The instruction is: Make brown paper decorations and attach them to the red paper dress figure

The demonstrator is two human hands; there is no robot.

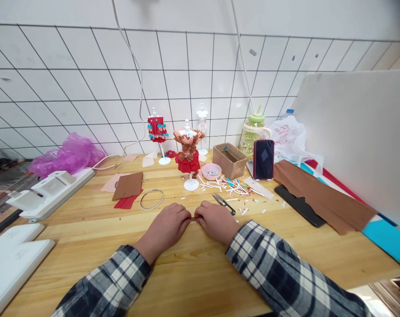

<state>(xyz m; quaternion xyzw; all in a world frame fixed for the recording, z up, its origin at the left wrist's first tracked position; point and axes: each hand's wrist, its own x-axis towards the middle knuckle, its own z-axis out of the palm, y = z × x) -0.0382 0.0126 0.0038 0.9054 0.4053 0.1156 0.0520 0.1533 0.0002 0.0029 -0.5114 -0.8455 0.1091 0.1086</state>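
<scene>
Low over the table's middle, my left hand (166, 226) and my right hand (218, 221) pinch a narrow brown paper strip (193, 219) between them. Both sets of fingers are closed and cover most of the strip; only a short piece shows in the gap. Thread snips (224, 204) lie just beyond my right hand. A round hoop (152, 199) rests to the left of my left hand. Behind the hands stands a small white mannequin wearing a red and brown paper dress (187, 159).
Brown paper sheets (129, 185) lie left, a long brown piece (322, 193) right. At the back are a cardboard box (229, 160), a pink bowl (211, 172), paper scraps (235, 186), a phone (264, 160), a green-lidded bottle (254, 132) and another dressed mannequin (157, 130). A power strip (56, 189) sits left.
</scene>
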